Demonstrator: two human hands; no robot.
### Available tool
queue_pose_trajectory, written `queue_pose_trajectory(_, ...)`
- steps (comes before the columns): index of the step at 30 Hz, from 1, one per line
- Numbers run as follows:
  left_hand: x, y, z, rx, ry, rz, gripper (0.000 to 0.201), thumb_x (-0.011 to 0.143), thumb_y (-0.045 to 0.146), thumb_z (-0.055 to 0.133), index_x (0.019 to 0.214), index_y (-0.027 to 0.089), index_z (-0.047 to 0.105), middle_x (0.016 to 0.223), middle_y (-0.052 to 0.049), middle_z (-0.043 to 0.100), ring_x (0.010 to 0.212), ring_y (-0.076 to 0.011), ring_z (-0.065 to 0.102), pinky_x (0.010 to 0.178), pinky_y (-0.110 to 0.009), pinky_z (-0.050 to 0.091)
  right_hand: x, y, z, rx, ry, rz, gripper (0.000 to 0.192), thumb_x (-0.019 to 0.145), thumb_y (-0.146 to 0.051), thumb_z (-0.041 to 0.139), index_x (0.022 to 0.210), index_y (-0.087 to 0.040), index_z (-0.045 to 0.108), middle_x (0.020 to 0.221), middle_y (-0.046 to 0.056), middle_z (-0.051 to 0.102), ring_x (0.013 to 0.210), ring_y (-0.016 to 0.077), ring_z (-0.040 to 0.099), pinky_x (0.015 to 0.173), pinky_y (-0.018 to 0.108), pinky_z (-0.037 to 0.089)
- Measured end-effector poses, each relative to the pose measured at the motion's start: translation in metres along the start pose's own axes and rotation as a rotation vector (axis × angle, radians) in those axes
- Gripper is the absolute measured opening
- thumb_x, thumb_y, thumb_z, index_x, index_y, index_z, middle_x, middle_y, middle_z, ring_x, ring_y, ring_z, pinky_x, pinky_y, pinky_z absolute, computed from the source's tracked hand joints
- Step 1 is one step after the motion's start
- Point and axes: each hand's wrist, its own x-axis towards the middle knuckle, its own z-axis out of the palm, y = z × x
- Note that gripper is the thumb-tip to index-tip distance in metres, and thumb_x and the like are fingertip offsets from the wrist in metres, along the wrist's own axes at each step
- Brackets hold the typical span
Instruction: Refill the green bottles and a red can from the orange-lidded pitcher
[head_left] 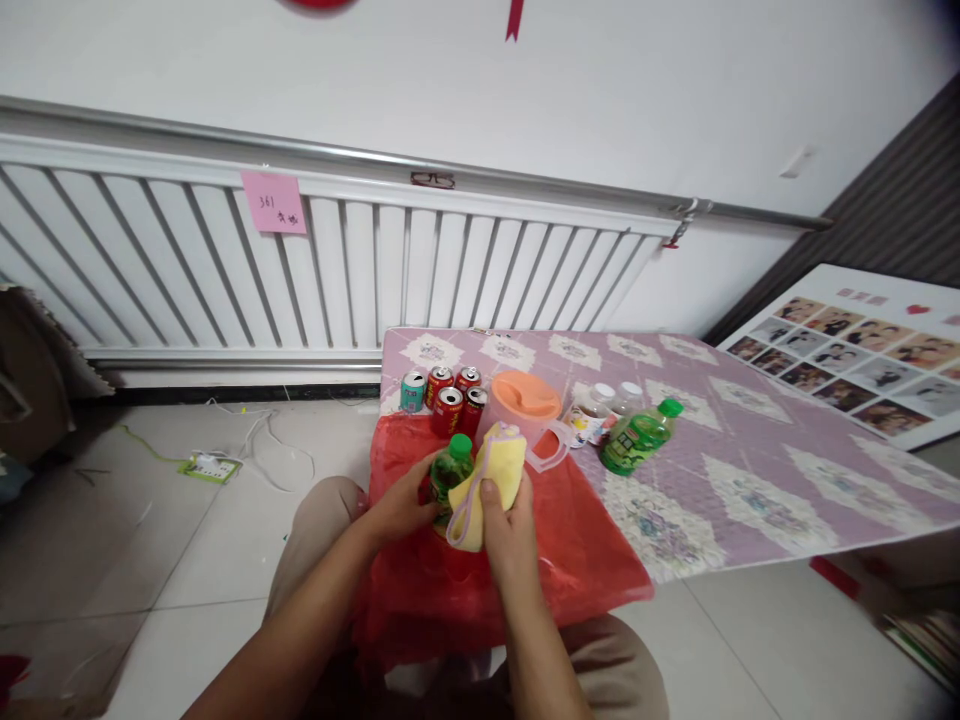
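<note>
A green plastic drink bottle (451, 465) with a green cap stands upright over the red plastic sheet (577, 520) at the near end of the table. My left hand (405, 498) is wrapped round its left side. In my right hand (510, 520) is a folded yellow cloth (499, 465) with a pale purple edge, held close against the bottle's right side. The cloth covers part of the bottle. Just behind are several red drink cans (448, 410), a teal can (412, 391) and a pink pitcher with an orange lid (525, 396).
Right of the pitcher are two small clear bottles with white caps (602, 396) and another green bottle (637, 440). A purple flowered cloth (720, 430) covers the table, which meets a white radiator (442, 260). A power strip (210, 466) with cables lies on the floor at left.
</note>
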Motion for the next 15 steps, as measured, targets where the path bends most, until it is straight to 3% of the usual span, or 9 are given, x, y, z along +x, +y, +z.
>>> queue_pose_trajectory(4,-0.002,-0.003,0.014,0.021,0.150,-0.027,0.075,0.076,0.021,0.075,0.144,0.023,0.043,0.141,-0.010,0.056,0.127,-0.0274,0.056,0.109,-0.046,0.046,-0.003,0.000,0.011,-0.127,0.010,-0.089,0.070,0.081,-0.049,0.060,0.141,-0.017,0.043,0.132,0.017,0.058,0.115,0.0293,0.059,0.094,0.044,0.049)
queue_pose_trajectory(8,-0.008,-0.015,0.022,0.173,0.310,-0.043,0.077,0.071,0.020,0.078,0.141,0.022,0.046,0.139,-0.013,0.056,0.130,-0.0308,0.052,0.112,-0.051,0.041,-0.003,0.028,0.009,-0.185,-0.035,0.001,0.063,0.078,-0.049,0.061,0.131,-0.016,0.053,0.121,0.015,0.065,0.110,0.0303,0.062,0.091,0.044,0.050)
queue_pose_trajectory(11,-0.010,-0.020,0.018,0.250,0.316,-0.039,0.086,0.069,0.017,0.077,0.146,0.019,0.039,0.145,-0.016,0.050,0.137,-0.0328,0.045,0.116,-0.054,0.035,-0.002,0.039,-0.001,-0.179,-0.050,0.074,0.058,0.078,-0.050,0.061,0.125,-0.016,0.057,0.113,0.014,0.069,0.100,0.0297,0.066,0.088,0.043,0.051)
queue_pose_trajectory(15,-0.007,-0.016,0.005,0.204,0.197,-0.050,0.092,0.070,0.014,0.074,0.151,0.019,0.030,0.153,-0.015,0.042,0.141,-0.0316,0.041,0.120,-0.052,0.031,0.001,0.024,-0.010,-0.105,0.032,0.095,0.065,0.081,-0.054,0.059,0.132,-0.015,0.051,0.110,0.013,0.070,0.094,0.0278,0.067,0.084,0.042,0.052)
